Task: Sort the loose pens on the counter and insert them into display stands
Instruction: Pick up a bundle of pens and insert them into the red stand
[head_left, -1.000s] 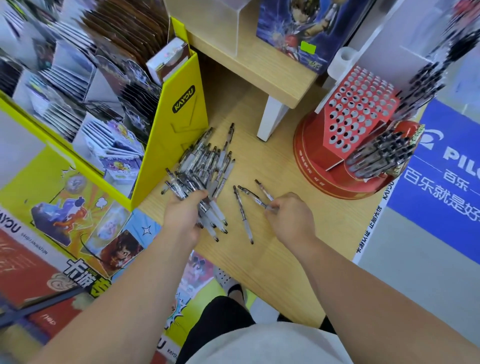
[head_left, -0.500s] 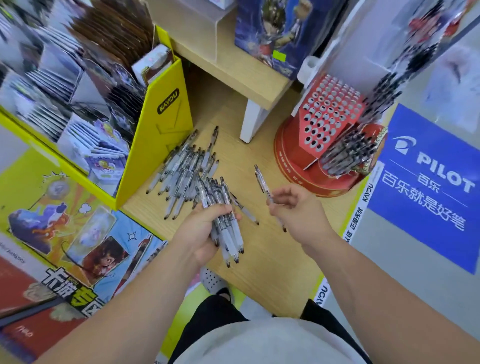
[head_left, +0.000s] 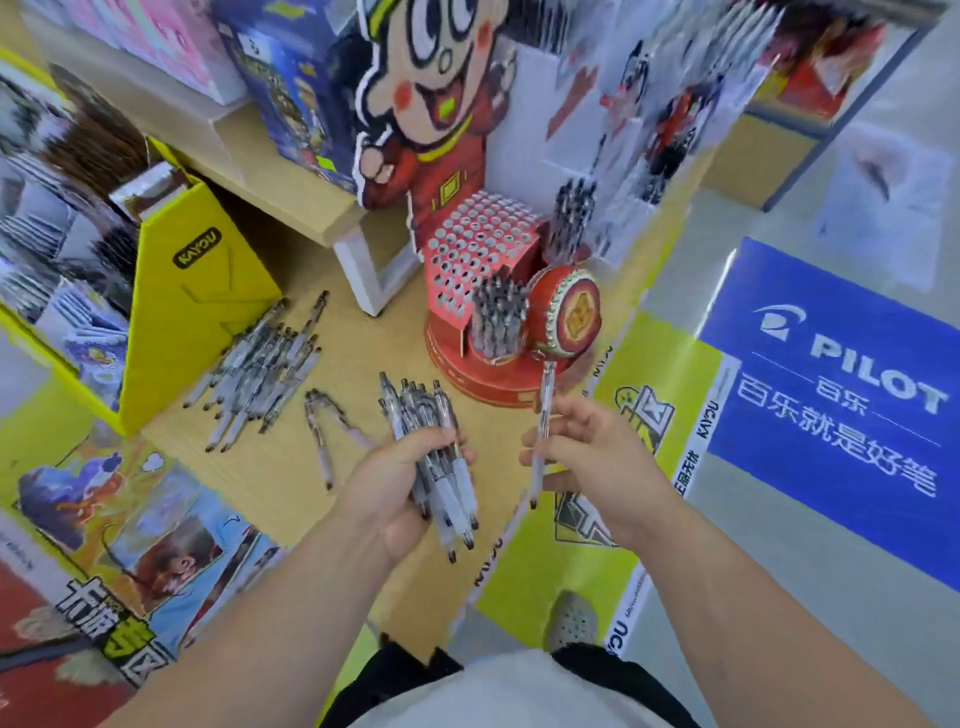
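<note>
Since a moment ago both hands have lifted off the counter (head_left: 363, 483) toward the red display stand (head_left: 470, 270). The left hand (head_left: 400, 483) is wrapped round a bundle of pens (head_left: 441, 457); the right hand (head_left: 587, 452) pinches a single pen (head_left: 543, 415) upright. Loading is in hand. Next, its tip must meet an empty hole, though blur hides which. The loose pile (head_left: 260, 364) waits beyond.

The pens (head_left: 439, 457) in my left hand (head_left: 400, 483) are clear and white with black tips. The stand (head_left: 480, 260) is red with rows of white-ringed holes. The box (head_left: 192, 312) is yellow. The sign (head_left: 841, 395) is blue with white letters.
</note>
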